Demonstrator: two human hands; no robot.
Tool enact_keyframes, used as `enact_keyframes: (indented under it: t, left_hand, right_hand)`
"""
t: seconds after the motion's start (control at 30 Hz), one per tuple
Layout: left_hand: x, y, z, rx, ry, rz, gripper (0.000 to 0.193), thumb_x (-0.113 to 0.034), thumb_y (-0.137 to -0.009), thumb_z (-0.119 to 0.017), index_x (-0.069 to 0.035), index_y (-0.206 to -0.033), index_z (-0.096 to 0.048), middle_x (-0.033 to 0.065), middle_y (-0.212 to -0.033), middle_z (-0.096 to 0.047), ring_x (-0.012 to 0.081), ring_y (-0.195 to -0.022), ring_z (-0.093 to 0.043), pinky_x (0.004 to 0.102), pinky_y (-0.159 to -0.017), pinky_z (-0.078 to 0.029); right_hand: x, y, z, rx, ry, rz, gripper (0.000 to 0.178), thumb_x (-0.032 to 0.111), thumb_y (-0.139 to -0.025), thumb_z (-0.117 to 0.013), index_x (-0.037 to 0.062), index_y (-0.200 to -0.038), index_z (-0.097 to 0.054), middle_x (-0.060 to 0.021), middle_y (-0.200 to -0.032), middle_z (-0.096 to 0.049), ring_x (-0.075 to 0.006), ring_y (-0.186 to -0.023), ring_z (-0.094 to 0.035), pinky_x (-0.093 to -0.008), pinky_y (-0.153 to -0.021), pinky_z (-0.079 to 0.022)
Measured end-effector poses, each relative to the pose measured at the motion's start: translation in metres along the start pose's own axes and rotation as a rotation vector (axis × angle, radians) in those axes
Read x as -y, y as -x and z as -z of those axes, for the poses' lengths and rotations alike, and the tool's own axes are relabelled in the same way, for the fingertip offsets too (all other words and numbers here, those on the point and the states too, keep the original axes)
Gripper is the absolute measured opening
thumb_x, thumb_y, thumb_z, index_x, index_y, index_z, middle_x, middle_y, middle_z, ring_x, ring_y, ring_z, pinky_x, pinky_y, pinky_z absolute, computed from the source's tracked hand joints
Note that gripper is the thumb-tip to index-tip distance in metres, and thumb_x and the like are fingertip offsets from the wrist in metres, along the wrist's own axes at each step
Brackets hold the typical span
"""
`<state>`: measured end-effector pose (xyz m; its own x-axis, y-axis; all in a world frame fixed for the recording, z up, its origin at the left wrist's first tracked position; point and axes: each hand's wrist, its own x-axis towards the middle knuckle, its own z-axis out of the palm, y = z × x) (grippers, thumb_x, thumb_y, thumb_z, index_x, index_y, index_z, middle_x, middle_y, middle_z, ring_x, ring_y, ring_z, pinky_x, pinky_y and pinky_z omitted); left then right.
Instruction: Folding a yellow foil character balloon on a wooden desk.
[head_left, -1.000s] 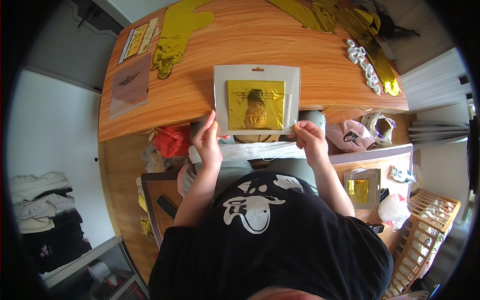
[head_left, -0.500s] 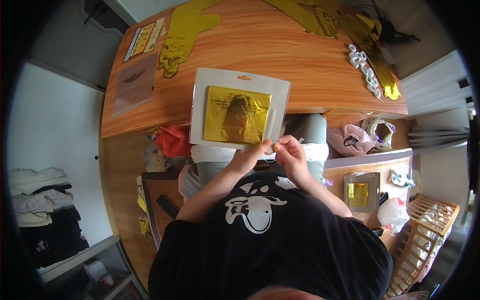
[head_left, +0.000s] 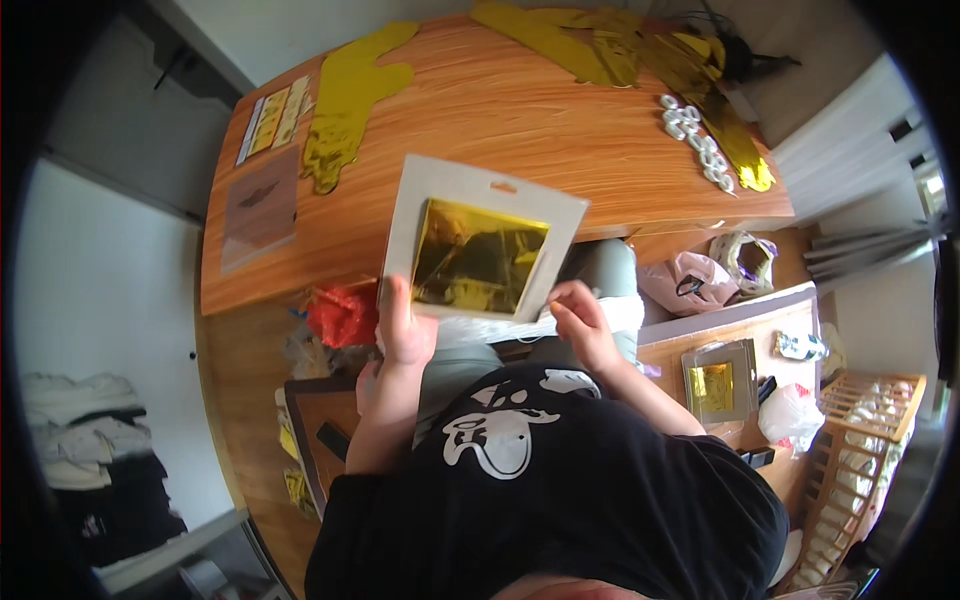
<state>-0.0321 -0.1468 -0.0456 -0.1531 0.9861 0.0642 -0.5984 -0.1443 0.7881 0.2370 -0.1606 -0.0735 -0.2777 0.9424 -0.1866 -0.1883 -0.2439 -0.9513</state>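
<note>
Gold-foil flat pack (head_left: pixel 480 255) tilts above the lap (head_left: pixel 458 368); the left hand (head_left: pixel 407 338) clasps its lower-left edge, the right hand (head_left: pixel 580 315) bunches fingertips at its lower-right corner, grip unclear. Light edge pressure should prevent creases.

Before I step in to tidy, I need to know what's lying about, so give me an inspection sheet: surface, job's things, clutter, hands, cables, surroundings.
Surface: wood-grain table, gold foil at its far side.
Job's things: hang-hole packet with gold foil inside, held tilted; similar packet lying at right.
Clutter: flat gold foil piece, small white rolls, clear printed sleeve.
Hands: left hand grips the held packet's left side; right hand is at its lower right corner, contact unclear.
Cables: dark item at the far right corner, possibly corded; cannot tell.
Surroundings: stacked clothes at left, red plastic bag below the table's near edge.
</note>
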Motion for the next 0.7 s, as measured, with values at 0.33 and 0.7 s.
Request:
enact_keyframes:
  t: [0.33,0.7]
  left_hand:
    - [0.076,0.052,-0.010,0.542,-0.445,0.035,0.087,-0.073,-0.100,-0.040,0.005,-0.133,-0.059,0.0151,-0.119,-0.068,0.0224,-0.102,-0.066,0.0339,-0.088,-0.050]
    - [0.090,0.019,-0.012,0.644,-0.540,0.131,0.045,-0.016,-0.105,-0.051,-0.004,-0.148,-0.045,0.0108,-0.135,-0.055,0.0178,-0.110,-0.062,0.0316,-0.097,-0.045]
  right_hand:
    - [0.080,0.039,0.075,0.079,0.825,0.381,0.026,0.020,-0.089,-0.079,0.0021,-0.103,-0.066,-0.0164,-0.094,-0.065,-0.0356,-0.085,-0.064,-0.0414,-0.077,-0.050]
    - [0.071,0.258,0.401,-0.971,1.474,-0.232,0.012,0.013,-0.090,-0.070,0.0043,-0.099,-0.071,-0.0197,-0.088,-0.070,-0.0373,-0.078,-0.067,-0.0440,-0.073,-0.054]
